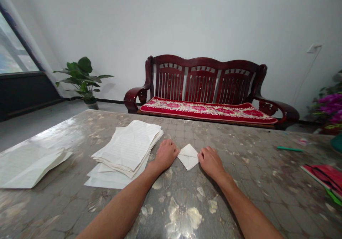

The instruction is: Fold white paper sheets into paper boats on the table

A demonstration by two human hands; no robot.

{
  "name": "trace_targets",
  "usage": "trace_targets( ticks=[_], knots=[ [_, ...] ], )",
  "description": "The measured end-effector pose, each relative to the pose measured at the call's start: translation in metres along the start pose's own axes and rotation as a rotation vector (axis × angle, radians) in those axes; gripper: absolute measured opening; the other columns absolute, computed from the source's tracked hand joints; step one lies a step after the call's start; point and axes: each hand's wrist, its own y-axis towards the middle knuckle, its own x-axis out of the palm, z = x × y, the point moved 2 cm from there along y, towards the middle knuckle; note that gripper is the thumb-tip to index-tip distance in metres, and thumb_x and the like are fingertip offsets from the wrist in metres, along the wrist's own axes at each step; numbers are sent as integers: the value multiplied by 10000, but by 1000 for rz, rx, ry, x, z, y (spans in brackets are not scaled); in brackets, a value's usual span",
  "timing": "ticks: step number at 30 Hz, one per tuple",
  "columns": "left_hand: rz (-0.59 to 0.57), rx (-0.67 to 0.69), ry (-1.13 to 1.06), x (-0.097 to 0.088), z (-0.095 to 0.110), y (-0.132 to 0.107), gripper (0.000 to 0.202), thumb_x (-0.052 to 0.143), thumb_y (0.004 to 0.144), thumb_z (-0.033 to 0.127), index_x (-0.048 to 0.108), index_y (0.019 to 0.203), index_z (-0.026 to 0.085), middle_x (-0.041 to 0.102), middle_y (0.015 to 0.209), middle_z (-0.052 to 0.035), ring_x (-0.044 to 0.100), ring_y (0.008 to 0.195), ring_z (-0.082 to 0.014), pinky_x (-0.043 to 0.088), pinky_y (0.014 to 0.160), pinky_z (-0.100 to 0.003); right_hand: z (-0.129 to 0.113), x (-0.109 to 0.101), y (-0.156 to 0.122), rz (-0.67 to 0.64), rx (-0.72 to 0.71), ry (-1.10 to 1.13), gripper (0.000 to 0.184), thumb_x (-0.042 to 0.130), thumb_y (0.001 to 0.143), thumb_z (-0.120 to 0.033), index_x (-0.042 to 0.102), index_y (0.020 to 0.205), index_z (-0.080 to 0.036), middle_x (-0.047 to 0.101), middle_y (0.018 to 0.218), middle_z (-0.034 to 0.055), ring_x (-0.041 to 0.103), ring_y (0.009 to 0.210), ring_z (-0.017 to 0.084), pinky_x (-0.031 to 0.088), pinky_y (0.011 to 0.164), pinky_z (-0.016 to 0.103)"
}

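A small folded square of white paper (188,156) lies turned like a diamond on the bench (256,192), between the left hand (165,155) and the right hand (211,162). The fingers (174,150) of both hands curl loosely inward and meet its side corners, though I cannot tell whether they pinch it or only touch it. It should be very light and fairly soft, with some stiffness along its creases, and the layers may spring apart if released. The side corners look like the surest places to hold it. The bench's glossy, mottled top may let it slide. A stack of lined paper (128,148) and a loose sheet (29,164) lie to the left, and a red sheet (324,177) and green strip (290,149) to the right. Beyond stand a dark wooden settee (203,80) with a red cushion (208,110) and a potted plant (81,77).
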Motion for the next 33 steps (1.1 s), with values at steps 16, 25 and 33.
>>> trace_targets(
  ticks=[16, 25, 33],
  knots=[
    [-46, -48, 174, 0, 13, 1, 290, 494, 945, 301, 714, 939, 113, 632, 1028, -184, 541, 1026, -330, 419, 875, -431, -6, -6, 0, -15, 38, -42, 164, 504, 921, -210, 626, 813, -196, 627, 914, 89, 543, 862, 205, 329, 733, 308],
    [-34, -80, 282, -3, 18, -2, 280, 522, 947, 333, 713, 961, 129, 642, 1032, -141, 561, 1023, -303, 428, 866, -405, -12, -15, 1, -116, 76, -98, 201, 456, 946, -229, 638, 878, -177, 610, 994, 78, 549, 919, 190, 317, 749, 298],
    [-9, -39, 310, 1, 14, 1, 311, 525, 945, 375, 728, 940, 139, 648, 1002, -140, 556, 1008, -306, 412, 873, -423, -14, -15, 0, -105, 30, -120, 187, 452, 948, -222, 624, 884, -181, 600, 1007, 69, 541, 949, 188, 318, 758, 295]
  ],
)
